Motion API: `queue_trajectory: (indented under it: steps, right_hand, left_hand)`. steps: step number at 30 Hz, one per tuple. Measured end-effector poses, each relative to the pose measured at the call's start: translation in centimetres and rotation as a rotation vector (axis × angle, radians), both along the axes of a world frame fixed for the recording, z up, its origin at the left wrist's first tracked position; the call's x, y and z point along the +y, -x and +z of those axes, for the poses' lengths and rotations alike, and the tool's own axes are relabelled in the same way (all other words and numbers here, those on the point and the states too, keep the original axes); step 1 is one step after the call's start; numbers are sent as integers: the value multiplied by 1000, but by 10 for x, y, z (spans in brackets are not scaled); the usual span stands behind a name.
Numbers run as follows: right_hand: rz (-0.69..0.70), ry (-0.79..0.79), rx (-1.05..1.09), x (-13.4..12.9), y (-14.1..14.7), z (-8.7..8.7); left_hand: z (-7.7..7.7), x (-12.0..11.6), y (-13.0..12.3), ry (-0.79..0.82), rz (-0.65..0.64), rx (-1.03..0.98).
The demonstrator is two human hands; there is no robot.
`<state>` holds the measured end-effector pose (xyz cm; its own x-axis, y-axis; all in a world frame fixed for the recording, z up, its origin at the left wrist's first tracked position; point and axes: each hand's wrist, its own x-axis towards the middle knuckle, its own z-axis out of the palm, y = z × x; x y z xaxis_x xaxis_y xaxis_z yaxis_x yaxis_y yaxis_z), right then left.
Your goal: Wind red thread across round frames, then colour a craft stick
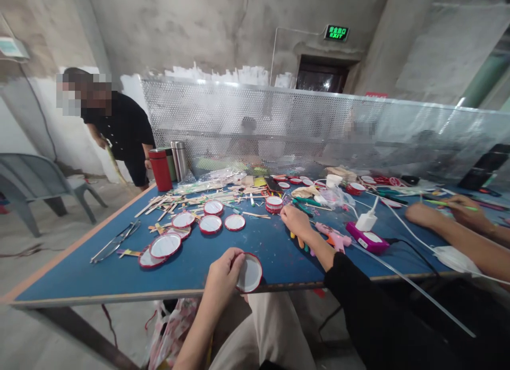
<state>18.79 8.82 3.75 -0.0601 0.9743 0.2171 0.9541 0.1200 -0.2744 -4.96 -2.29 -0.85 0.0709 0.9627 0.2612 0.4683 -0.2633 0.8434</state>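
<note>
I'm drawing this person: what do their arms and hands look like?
The left hand wears no glove, and no sleeve shows on that forearm. The right hand is gloveless too, but a black sleeve reaches partway down its forearm.

On the blue rectangular table (187, 274), round red-rimmed white discs (166, 245) lie left, flat pale wooden sticks (153, 205) behind them, a cylindrical red bottle (160, 170) behind those, a boxy purple plastic socket (367, 238) right, and a silver perforated metal screen (223, 107) along the far side.
</note>
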Motion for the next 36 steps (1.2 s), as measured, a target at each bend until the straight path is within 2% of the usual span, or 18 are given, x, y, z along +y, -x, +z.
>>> queue_trajectory:
  steps: [3,7,12,15,20,28,36]
  right_hand:
    - [68,140,332,-19,17,0]
    - [212,340,733,-54,53,-9]
    - [319,542,1048,-83,82,-20]
    - [325,594,1135,-87,85,-21]
    - [304,625,1181,-89,85,-17]
    - [282,574,1256,-95,87,-19]
    - [251,533,1491,-99,92,-28]
  left_hand:
    - [2,0,0,-13,-8,-25]
    - [7,-2,1,0,-39,-62]
    - [11,-5,4,57,-89,-106]
    - [9,-6,5,65,-105,-166]
    - [5,-8,3,69,-51,-223]
    - [4,-9,4,77,10,-215]
    - [17,-8,4,101,-111,-202]
